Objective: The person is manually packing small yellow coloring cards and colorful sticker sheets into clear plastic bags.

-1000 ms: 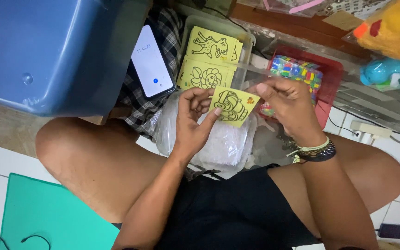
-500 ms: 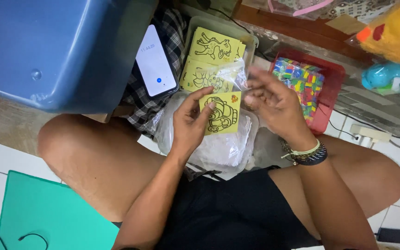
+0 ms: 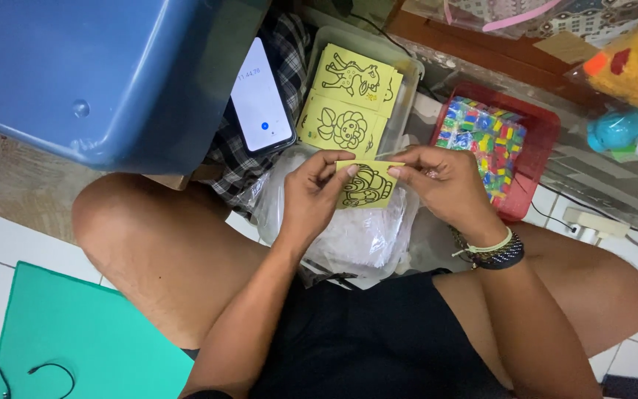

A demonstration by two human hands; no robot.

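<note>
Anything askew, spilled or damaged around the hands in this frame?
Nothing stands out. Both hands, left hand and right hand, hold a flat yellow picture card over clear plastic bags; more cards lie stacked in the clear tray.

Single head-worn view, steeply downward, close over lap and probably floor-level clutter.

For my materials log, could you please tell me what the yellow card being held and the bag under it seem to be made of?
Yellow card: looks like thin matte card or stiff paper, printed with black outlines; it stays flat between left hand and right hand.
Bag: probably thin clear plastic film; it is see-through, crinkled and glossy.
</note>
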